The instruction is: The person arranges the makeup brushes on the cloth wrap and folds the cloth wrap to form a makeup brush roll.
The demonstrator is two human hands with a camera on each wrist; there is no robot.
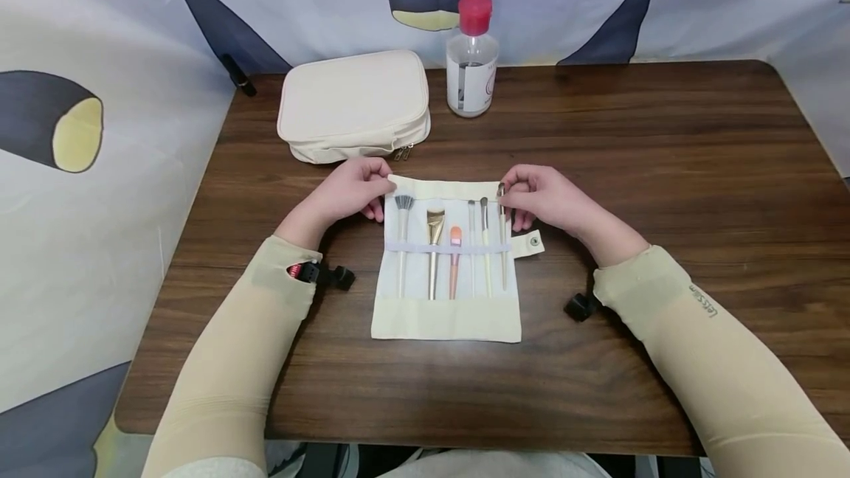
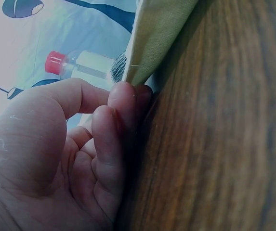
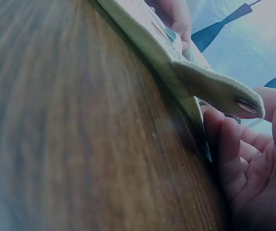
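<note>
A cream brush roll (image 1: 445,321) lies unfolded on the table, several makeup brushes tucked under its lilac elastic band (image 1: 418,248). Among them are a grey-bristled brush (image 1: 403,223), a flat gold brush (image 1: 434,231) and a pink brush with an orange tip (image 1: 454,264). At the top left corner, my left hand (image 1: 355,186) pinches the cloth between thumb and fingers. My right hand (image 1: 544,198) pinches the top right corner, beside a dark-tipped brush (image 1: 502,242). From the right edge sticks out a snap strap (image 1: 529,243), which partly hides the right fingertips in the right wrist view.
Behind the roll sits a closed cream zip pouch (image 1: 352,102). To its right stands a clear bottle (image 1: 471,72) with a red cap. A black pen-like object (image 1: 237,76) is at the back left corner of the brown wooden table (image 1: 664,168). A patterned cloth hangs behind.
</note>
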